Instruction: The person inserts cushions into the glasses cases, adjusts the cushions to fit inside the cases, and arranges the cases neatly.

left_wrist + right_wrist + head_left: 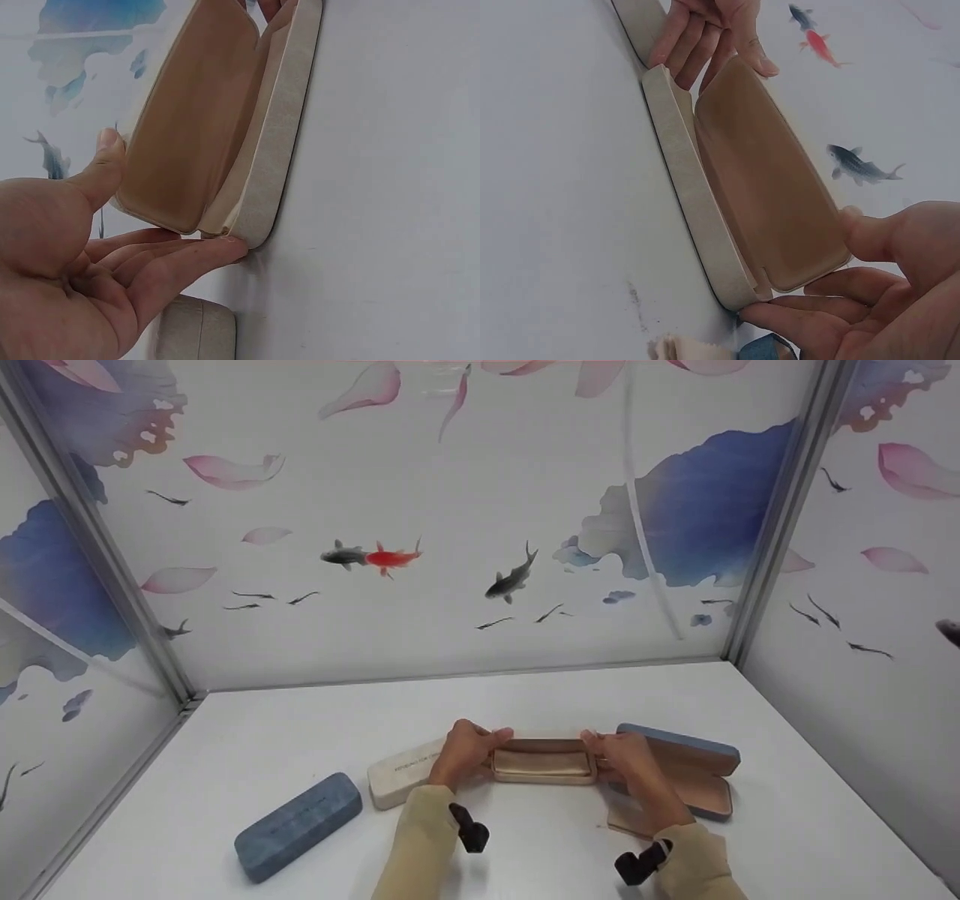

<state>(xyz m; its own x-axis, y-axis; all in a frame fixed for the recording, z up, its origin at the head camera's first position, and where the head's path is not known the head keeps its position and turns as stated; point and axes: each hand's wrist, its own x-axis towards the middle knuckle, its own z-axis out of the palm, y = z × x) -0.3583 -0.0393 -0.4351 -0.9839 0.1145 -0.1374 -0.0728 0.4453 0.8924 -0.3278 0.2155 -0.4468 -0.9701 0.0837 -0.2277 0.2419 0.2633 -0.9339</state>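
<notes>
A cream glasses case (544, 781) stands with its lid raised between the two hands, its brown lining (191, 112) facing the person. My left hand (466, 751) holds its left end, thumb at the lid's edge and fingers along the end of the base. At the other end, my right hand (630, 757) grips in the same way, with the thumb (859, 229) on the lid rim and fingers by the base's corner. The base sits on the table in the wrist views.
A closed cream case (397, 780) lies beside the left hand, and a closed blue case (300, 825) farther left. Right of the right hand, an open blue case (709, 795) shows its brown lining. A flat beige piece (628, 820) lies partly under the right forearm. Printed panels (450, 637) enclose the table.
</notes>
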